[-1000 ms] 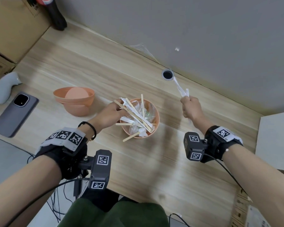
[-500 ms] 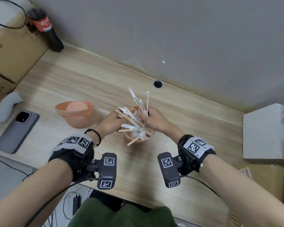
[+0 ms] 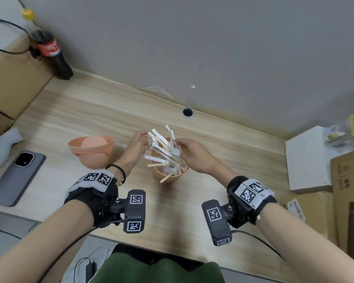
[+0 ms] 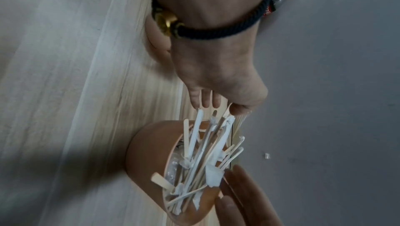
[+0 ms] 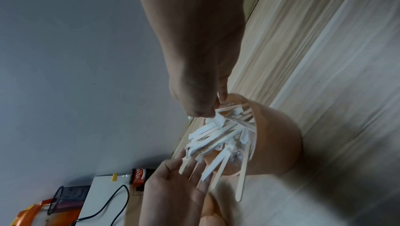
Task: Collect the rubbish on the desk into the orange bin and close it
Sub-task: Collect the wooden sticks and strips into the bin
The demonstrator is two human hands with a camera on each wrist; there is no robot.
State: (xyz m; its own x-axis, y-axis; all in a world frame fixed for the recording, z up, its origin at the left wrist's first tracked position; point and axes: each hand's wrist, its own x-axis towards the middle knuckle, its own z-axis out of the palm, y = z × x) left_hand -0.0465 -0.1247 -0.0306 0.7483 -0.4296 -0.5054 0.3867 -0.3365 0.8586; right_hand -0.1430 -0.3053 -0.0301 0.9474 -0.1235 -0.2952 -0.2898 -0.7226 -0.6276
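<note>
The orange bin (image 3: 168, 176) stands mid-desk, stuffed with white paper strips and wooden sticks (image 3: 161, 148) that poke out over its rim. My left hand (image 3: 139, 141) is at the bundle's left side, its straight fingers touching the stick ends (image 4: 201, 152); the right wrist view shows that left hand (image 5: 173, 188) spread flat against them. My right hand (image 3: 184, 148) is at the bundle's right side and pinches a crumpled white wrapper (image 5: 216, 120) at the top of the bin (image 5: 279, 137). The bin's orange lid (image 3: 91, 148) lies upturned to the left.
A grey phone (image 3: 16, 178) and a pale controller (image 3: 4, 146) lie at the left edge. A cola bottle (image 3: 51, 56) and a cardboard box (image 3: 12, 78) stand at the back left. A white box (image 3: 311, 160) and another carton (image 3: 347, 190) stand right. A cable hole (image 3: 187, 112) lies behind the bin.
My right hand carried white strips from near the cable hole to the bin. My left hand shifted from the bin's rim up to the stick ends.
</note>
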